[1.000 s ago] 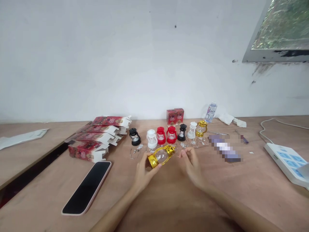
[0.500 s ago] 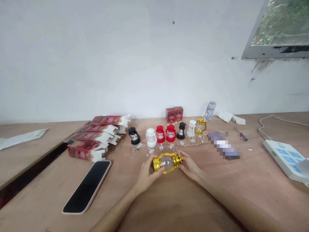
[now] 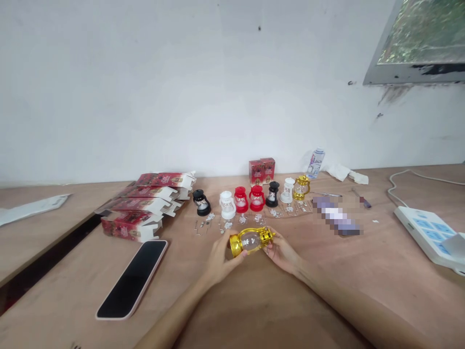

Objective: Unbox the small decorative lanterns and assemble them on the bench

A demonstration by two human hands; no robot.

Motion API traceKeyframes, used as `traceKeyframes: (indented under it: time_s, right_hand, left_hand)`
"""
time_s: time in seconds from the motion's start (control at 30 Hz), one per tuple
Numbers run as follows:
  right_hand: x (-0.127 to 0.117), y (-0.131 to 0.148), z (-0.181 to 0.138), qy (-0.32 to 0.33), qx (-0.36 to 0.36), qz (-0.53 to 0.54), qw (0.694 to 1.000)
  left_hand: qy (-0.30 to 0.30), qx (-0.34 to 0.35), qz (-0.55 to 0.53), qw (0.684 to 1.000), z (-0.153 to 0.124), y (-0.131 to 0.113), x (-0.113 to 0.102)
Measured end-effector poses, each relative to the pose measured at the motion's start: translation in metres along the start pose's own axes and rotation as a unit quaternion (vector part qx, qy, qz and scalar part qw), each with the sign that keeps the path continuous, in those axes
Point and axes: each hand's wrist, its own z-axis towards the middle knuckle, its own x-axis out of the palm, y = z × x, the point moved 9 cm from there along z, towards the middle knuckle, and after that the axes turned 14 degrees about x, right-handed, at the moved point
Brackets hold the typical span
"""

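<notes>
A small gold toy lantern (image 3: 251,240) with a clear globe lies on its side between my hands, just above the wooden table (image 3: 254,310). My left hand (image 3: 221,259) grips its base end. The fingers of my right hand (image 3: 281,251) close round its top end. Behind it stands a row of several small lanterns: black (image 3: 201,202), white (image 3: 227,205), red (image 3: 241,199), and a gold one (image 3: 300,188) at the right end. Small metal parts (image 3: 225,225) lie in front of the row.
Flat red cartons (image 3: 145,206) are stacked at the left, with a dark phone (image 3: 132,278) lying in front of them. Two red boxes (image 3: 261,169) and a small bottle (image 3: 315,163) stand by the wall. A white power strip (image 3: 428,235) lies at the right.
My right hand has come in from the right and closed on the lantern's top end. The lantern has turned from tilted to nearly level and sits a little lower and to the right.
</notes>
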Motion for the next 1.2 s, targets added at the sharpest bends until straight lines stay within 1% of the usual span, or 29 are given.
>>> traceKeyframes:
  time_s: [0.13,0.3,0.37,0.43,0.47,0.5,0.57,0.6,0.63,0.67,0.7,0.73,0.77,0.83,0.87,0.9,0.93,0.97,1.0,1.03,1.07,1.1,1.2]
  right_hand:
    - [-0.004,0.005,0.002,-0.001,-0.007,-0.015,1.000]
    - [-0.004,0.006,0.002,0.007,0.024,-0.028,0.999]
    - [-0.001,0.010,0.000,0.006,0.013,-0.031,0.999]
    - [0.001,0.018,-0.002,-0.002,-0.020,-0.045,0.999]
    - [0.001,0.022,-0.004,-0.012,-0.042,-0.054,0.998]
    - [0.000,0.027,-0.007,-0.026,-0.070,-0.064,0.995]
    - [-0.002,0.038,-0.016,-0.065,-0.136,-0.104,0.983]
    - [0.000,0.042,-0.022,-0.082,-0.171,-0.148,0.971]
    - [0.006,0.045,-0.028,-0.093,-0.202,-0.213,0.951]
    - [0.016,0.044,-0.033,-0.091,-0.228,-0.296,0.923]
    - [0.030,0.039,-0.036,-0.072,-0.247,-0.388,0.885]
    - [0.046,0.029,-0.037,-0.039,-0.260,-0.480,0.837]
    - [0.061,0.015,-0.038,0.005,-0.269,-0.562,0.782]
    - [0.085,-0.017,-0.036,0.093,-0.286,-0.677,0.672]
    - [0.094,-0.030,-0.035,0.122,-0.301,-0.713,0.622]
    - [0.100,-0.040,-0.032,0.136,-0.318,-0.740,0.577]
    - [0.105,-0.047,-0.029,0.142,-0.338,-0.759,0.538]
    - [0.110,-0.051,-0.027,0.145,-0.361,-0.769,0.508]
    - [0.114,-0.052,-0.027,0.144,-0.383,-0.771,0.489]
    - [0.116,-0.051,-0.027,0.141,-0.403,-0.765,0.483]
    - [0.118,-0.048,-0.029,0.137,-0.419,-0.753,0.488]
    - [0.118,-0.042,-0.031,0.126,-0.435,-0.735,0.505]
    - [0.113,-0.017,-0.037,0.058,-0.473,-0.663,0.578]
  left_hand:
    - [-0.007,-0.032,-0.028,0.999,-0.002,0.005,0.004]
    - [-0.030,-0.050,-0.137,0.989,-0.001,0.007,0.003]
    - [-0.029,-0.060,-0.147,0.987,0.000,0.012,0.004]
    - [-0.042,-0.069,-0.128,0.989,0.001,0.020,0.001]
    - [-0.065,-0.066,-0.113,0.989,0.002,0.024,-0.004]
    - [-0.103,-0.056,-0.099,0.988,0.003,0.026,-0.012]
    - [-0.208,-0.025,-0.079,0.975,0.001,0.027,-0.034]
    - [-0.263,-0.007,-0.069,0.962,-0.002,0.025,-0.047]
    - [-0.314,0.010,-0.058,0.948,-0.005,0.022,-0.060]
    - [-0.358,0.026,-0.042,0.932,-0.008,0.018,-0.072]
    - [-0.395,0.040,-0.023,0.917,-0.012,0.014,-0.083]
    - [-0.424,0.055,0.001,0.904,-0.015,0.009,-0.092]
    - [-0.444,0.070,0.025,0.893,-0.018,0.004,-0.100]
    - [-0.455,0.095,0.067,0.883,-0.019,-0.002,-0.107]
    - [-0.446,0.105,0.083,0.885,-0.018,-0.003,-0.107]
    - [-0.430,0.113,0.101,0.890,-0.017,-0.003,-0.106]
    - [-0.409,0.117,0.124,0.897,-0.015,-0.003,-0.103]
    - [-0.383,0.120,0.153,0.903,-0.013,-0.003,-0.099]
    - [-0.354,0.122,0.185,0.909,-0.010,-0.003,-0.094]
    - [-0.322,0.122,0.219,0.913,-0.008,-0.003,-0.089]
    - [-0.290,0.123,0.250,0.916,-0.005,-0.003,-0.084]
    - [-0.257,0.127,0.276,0.918,-0.003,-0.005,-0.079]
    - [-0.163,0.155,0.335,0.915,0.003,-0.013,-0.063]
